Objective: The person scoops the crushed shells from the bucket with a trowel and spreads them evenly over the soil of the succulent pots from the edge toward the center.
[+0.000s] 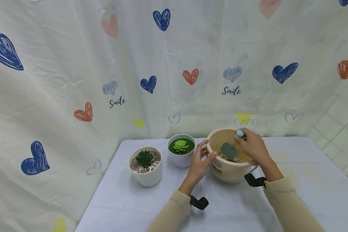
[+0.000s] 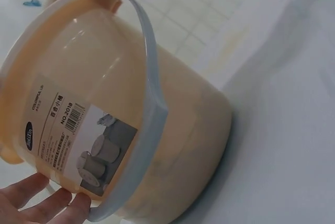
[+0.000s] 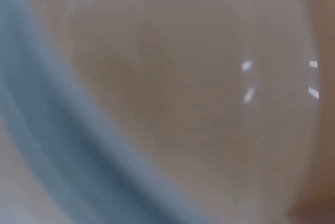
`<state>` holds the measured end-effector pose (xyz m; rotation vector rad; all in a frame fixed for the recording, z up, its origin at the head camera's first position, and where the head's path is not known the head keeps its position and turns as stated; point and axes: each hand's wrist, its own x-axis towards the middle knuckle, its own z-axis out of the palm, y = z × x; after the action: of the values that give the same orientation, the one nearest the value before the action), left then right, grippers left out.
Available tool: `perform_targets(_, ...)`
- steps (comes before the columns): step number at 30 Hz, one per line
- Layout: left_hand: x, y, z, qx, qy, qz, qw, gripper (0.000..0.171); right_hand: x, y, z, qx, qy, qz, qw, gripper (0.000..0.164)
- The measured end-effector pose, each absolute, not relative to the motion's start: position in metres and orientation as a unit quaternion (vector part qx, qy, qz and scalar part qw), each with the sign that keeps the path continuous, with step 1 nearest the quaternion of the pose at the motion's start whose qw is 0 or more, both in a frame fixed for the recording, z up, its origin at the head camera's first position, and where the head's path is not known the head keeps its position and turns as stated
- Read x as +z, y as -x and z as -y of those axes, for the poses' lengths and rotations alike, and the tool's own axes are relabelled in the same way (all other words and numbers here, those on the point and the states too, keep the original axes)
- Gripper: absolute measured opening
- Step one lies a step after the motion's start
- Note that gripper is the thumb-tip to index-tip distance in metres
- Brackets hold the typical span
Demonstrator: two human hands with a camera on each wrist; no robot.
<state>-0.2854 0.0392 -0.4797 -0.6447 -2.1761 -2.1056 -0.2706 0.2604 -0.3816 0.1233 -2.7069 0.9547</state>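
Observation:
In the head view, my right hand point(image 1: 253, 145) grips a small shovel by its handle, whose pale blue end point(image 1: 239, 133) shows above the fingers. The shovel's grey-green blade point(image 1: 229, 150) hangs inside a cream plastic bucket point(image 1: 230, 172), over brownish loose grainy material point(image 1: 224, 157) at its bottom. My left hand point(image 1: 198, 164) rests against the bucket's left side, fingertips at its rim. The left wrist view shows those extended fingers point(image 2: 52, 208) touching the wall below a printed label point(image 2: 78, 135). A grey-blue bucket handle point(image 3: 78, 130) fills part of the blurred right wrist view; the shovel is hidden there.
Left of the bucket stand two white pots: one with a light green succulent point(image 1: 180, 145), another with a dark green succulent point(image 1: 144, 158) among pale stones. All stand on a white-covered table point(image 1: 220, 209). A heart-printed curtain point(image 1: 168, 58) hangs behind.

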Motion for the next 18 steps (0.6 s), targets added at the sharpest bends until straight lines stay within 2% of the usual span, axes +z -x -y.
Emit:
perform_targets(6,-0.4796,0.2837,-0.0376,-0.683,0.210,0.700,0.012,0.062,-0.3834,0.2724,-0.2629,0.338,-0.050,0.933,0.110,0.032)
perform_targets(13,-0.4806,0.2841,-0.0366,-0.692,0.202,0.693,0.003,0.061,-0.3820,0.2737,-0.2623,0.363,-0.049,0.928,0.069,0.036)
perform_targets(18,-0.4803,0.2845,-0.0374,-0.698,0.206,0.686,0.004,0.061,-0.3810,0.2742,-0.2623,0.377,-0.049,0.923,0.060,0.036)
